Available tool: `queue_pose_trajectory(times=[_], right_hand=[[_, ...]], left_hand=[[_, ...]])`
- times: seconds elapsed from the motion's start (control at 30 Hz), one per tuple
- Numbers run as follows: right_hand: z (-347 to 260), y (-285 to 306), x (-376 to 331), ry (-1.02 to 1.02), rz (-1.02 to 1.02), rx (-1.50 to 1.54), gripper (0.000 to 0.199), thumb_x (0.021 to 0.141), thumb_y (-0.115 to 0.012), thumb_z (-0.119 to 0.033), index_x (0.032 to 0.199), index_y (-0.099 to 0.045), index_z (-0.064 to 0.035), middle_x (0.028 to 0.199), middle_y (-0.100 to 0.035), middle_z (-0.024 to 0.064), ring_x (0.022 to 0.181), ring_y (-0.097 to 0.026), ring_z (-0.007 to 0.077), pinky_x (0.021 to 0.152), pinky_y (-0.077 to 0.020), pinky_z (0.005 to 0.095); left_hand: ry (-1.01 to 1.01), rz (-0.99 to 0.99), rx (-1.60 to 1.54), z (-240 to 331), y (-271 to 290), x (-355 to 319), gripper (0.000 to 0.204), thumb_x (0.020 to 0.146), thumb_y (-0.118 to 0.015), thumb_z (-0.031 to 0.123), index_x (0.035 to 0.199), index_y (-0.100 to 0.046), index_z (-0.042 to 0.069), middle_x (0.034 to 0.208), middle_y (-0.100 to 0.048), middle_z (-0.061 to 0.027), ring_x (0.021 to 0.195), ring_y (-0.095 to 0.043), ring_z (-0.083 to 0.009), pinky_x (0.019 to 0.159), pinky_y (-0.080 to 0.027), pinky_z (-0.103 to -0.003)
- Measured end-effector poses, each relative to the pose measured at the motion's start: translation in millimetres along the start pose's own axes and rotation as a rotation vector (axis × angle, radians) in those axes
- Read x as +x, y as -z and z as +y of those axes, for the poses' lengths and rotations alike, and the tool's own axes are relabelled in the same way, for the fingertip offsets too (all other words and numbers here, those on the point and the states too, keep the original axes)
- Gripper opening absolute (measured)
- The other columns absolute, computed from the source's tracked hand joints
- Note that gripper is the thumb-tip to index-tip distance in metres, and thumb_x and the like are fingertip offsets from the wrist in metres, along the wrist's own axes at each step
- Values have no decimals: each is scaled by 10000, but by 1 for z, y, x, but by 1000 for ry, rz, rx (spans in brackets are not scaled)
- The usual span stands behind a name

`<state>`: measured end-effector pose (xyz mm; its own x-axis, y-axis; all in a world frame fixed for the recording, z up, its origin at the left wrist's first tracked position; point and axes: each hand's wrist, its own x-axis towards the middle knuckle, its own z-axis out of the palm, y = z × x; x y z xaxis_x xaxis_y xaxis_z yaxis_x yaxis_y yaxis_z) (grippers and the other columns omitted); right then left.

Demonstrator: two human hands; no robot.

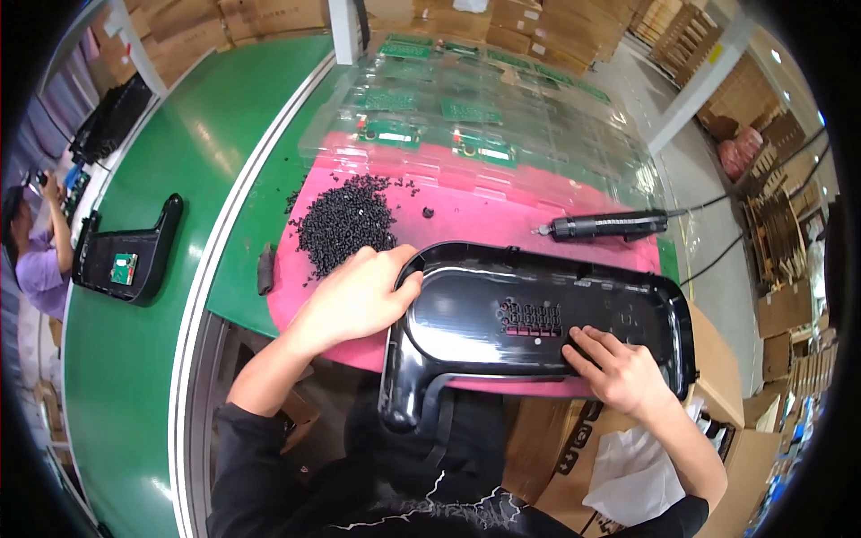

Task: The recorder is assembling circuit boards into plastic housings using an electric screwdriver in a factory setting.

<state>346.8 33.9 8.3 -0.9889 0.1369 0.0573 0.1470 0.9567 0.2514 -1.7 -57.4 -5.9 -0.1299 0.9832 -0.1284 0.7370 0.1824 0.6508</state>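
Left hand (pixel 363 291) is closed around the rim of the black shell (pixel 466 345) at its far left corner, thumb over the edge. Right hand (pixel 619 368) is partly spread, fingertips on the shell's inner face, just right of the grille (pixel 531 317). The shell sits across and beyond the near edge of the pink mat (pixel 493 211); whether it rests or is lifted cannot be told. Small black parts (pixel 345 220) are heaped toward the mat's left edge. A driver (pixel 610 224) lies by the right edge, tip pointing left. Clear trays (pixel 565 161) cover the far edge.
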Motion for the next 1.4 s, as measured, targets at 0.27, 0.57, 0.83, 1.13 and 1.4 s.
queue_pose_trajectory(times=[0.27, 0.57, 0.83, 1.13, 1.4], right_hand=[[95, 4, 164, -188, 159, 258, 165, 855, -639, -211, 929, -621, -65, 754, -639, 109, 712, -645, 335, 601, -517, 433], [184, -120, 391, -476, 301, 316, 436, 884, -595, -281, 1277, -518, -110, 1332, -472, 142, 1262, -432, 343, 989, -423, 486], [192, -156, 498, -617, 158, 210, 527, 941, -497, -388, 1360, -491, -68, 1505, -338, 119, 1409, -268, 298, 1134, -248, 517], [145, -52, 349, -178, 806, 634, 334, 774, -639, -17, 1105, -591, -26, 1122, -610, 143, 1088, -589, 309, 927, -455, 400], [65, 13, 174, -180, 396, 822, 385, 760, -574, 102, 1133, -585, 10, 1122, -604, 165, 1077, -599, 325, 923, -472, 374]], left_hand=[[-532, 208, 405, 8, -7, 55, 341, 751, -725, 166, 1002, -544, 21, 975, -548, -116, 941, -570, -290, 757, -519, -391], [-691, 288, 336, -18, -26, 84, 180, 795, -644, 151, 908, -561, 37, 924, -512, -99, 863, -548, -263, 685, -484, -363], [-689, 301, 306, -20, -35, 88, 168, 772, -631, 149, 891, -585, 41, 903, -500, -70, 861, -530, -212, 674, -453, -312], [-668, 574, 231, -17, -16, 70, 389, 724, -752, 186, 1060, -605, 57, 1083, -557, -107, 1004, -546, -280, 811, -456, -417], [-696, 690, 390, -4, 16, 70, 696, 567, -778, 34, 1240, -602, 55, 1205, -598, -91, 1164, -543, -298, 966, -412, -413]])
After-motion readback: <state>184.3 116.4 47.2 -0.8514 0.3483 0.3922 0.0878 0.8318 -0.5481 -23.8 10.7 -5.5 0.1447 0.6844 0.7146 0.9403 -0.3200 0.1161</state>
